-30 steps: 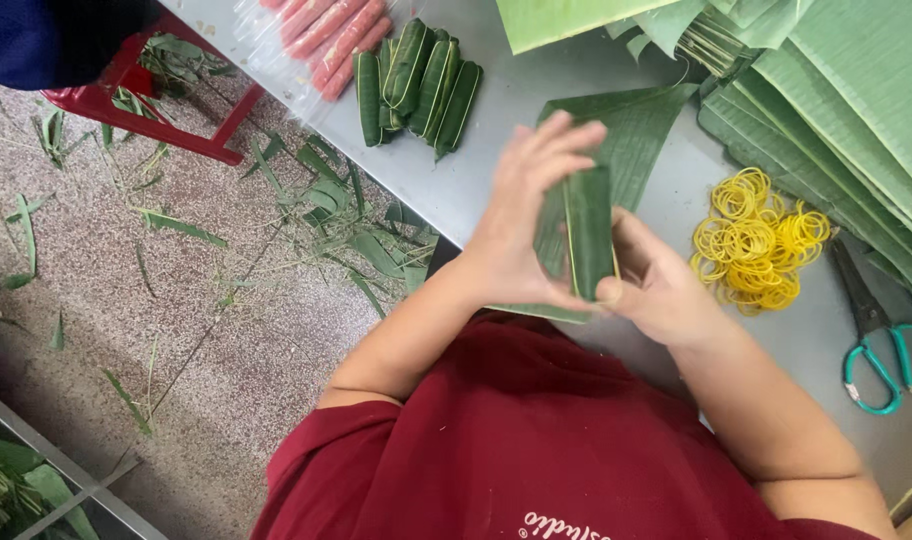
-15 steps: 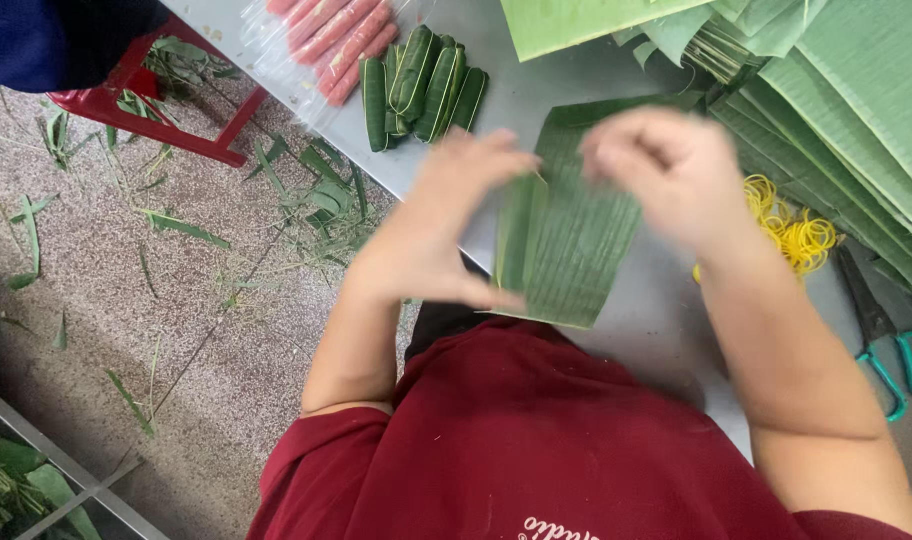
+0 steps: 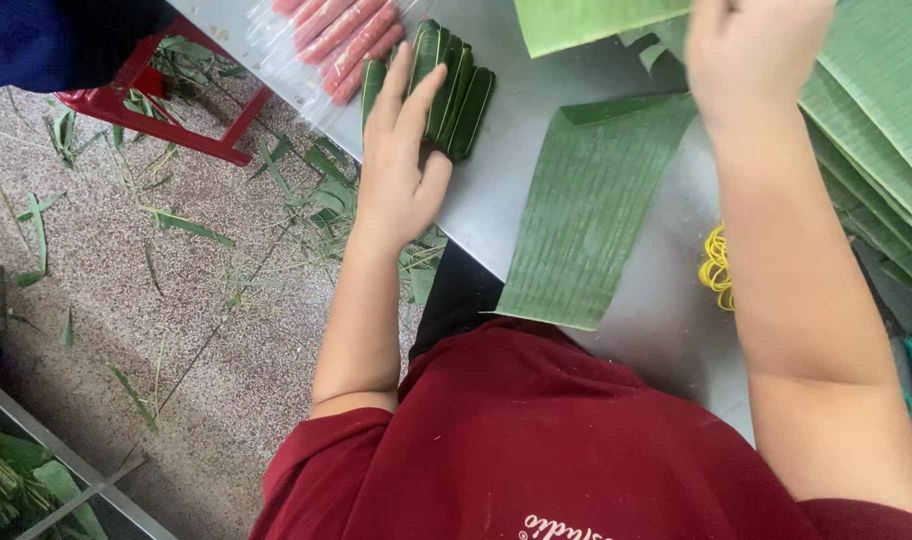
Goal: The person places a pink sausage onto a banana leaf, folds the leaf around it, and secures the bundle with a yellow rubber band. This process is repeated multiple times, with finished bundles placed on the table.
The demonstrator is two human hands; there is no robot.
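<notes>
Left hand lies open on the leaf-wrapped rolls beside the flat leaf strip (light, pliable, tear-prone); right hand grip: indeterminate.

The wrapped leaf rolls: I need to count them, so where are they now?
In the head view the wrapped leaf rolls lie in a row at the table's upper left, under the left hand's fingers, beside the pink sausages.

Speckled stone floor, red stool, steel table.
</notes>
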